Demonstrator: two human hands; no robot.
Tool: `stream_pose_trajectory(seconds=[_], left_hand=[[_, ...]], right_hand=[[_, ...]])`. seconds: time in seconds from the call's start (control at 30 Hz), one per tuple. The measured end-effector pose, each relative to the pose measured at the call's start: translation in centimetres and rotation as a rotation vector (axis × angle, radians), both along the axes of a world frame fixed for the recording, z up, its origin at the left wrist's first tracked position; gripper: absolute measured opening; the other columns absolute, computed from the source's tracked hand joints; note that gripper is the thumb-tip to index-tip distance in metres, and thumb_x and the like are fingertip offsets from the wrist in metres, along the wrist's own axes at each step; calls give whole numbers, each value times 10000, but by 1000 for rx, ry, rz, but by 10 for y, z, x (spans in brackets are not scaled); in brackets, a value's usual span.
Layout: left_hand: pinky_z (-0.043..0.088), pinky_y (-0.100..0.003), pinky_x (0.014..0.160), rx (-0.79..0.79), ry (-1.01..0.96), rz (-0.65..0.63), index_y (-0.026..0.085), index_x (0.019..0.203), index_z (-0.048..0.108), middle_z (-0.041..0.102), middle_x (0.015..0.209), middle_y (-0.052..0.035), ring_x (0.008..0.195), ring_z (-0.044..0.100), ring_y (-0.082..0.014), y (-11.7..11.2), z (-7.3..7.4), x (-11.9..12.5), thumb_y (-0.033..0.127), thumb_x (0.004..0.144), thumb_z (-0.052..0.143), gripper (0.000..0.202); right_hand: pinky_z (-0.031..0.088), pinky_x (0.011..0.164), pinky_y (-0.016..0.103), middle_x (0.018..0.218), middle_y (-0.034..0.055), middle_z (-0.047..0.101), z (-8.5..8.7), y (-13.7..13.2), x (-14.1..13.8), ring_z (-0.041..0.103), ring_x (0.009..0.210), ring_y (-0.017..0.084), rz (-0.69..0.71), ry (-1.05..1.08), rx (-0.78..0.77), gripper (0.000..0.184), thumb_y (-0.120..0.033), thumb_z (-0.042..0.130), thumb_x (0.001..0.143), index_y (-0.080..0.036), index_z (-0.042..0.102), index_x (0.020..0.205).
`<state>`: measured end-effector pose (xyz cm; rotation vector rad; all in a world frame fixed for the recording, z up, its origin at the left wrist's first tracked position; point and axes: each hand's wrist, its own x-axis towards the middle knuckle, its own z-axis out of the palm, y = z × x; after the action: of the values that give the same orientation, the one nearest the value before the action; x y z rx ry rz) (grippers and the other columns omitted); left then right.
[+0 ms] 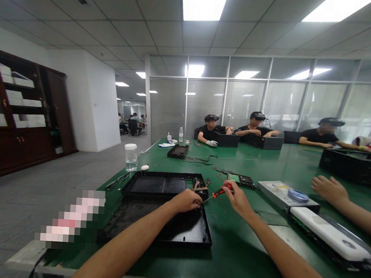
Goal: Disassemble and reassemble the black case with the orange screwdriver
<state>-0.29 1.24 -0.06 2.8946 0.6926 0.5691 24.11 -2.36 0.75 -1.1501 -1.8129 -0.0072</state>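
A black plastic case point(186, 229) lies opened out on the green table in front of me, with a second shallow black half point(157, 186) behind it. Thin wires point(199, 187) bunch at that half's right end. My left hand point(186, 201) is closed at the right side of the case, fingertips pinched together; what they grip is hidden. In my right hand point(236, 196) is a screwdriver point(222, 190) with a red and black handle. Its shaft slants down to the left, and the tip ends close to my left fingertips. Whether it touches anything there I cannot tell.
Left of the case stand a clear jar point(130, 158) and tweezers point(116, 181). A circuit board point(238, 179) lies beyond my right hand. A metal box point(282, 193) and a white device point(330, 234) sit at right, near another person's hand point(330, 190). Several people work across the table.
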Motion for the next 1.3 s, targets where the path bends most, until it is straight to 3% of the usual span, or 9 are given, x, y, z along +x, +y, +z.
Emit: stream_pose_trajectory(seconds=[0.3,0.93,1.3], left_hand=[[399,-188,700,8,-5,26,173,885,633,659,837,-15,742,599,-122,-1,1,0,170,730,600,158],[379,-185,690,84,59,23,193,828,649,657,758,7,725,597,-123,-8,10,0,182,742,587,106],[379,-187,700,58,35,31,191,843,654,658,767,3,734,596,-125,-5,4,1,169,736,583,130]], right_hand=[[445,640,271,832,48,623,-3,1,0,584,684,172,-14,-2,26,282,-401,381,841,-191,496,989],[446,697,293,845,46,638,9,-10,-5,588,751,185,27,-153,65,253,-401,432,823,-207,562,919],[455,745,313,885,56,649,12,-13,-6,593,805,195,46,-164,106,247,-397,469,802,-210,587,911]])
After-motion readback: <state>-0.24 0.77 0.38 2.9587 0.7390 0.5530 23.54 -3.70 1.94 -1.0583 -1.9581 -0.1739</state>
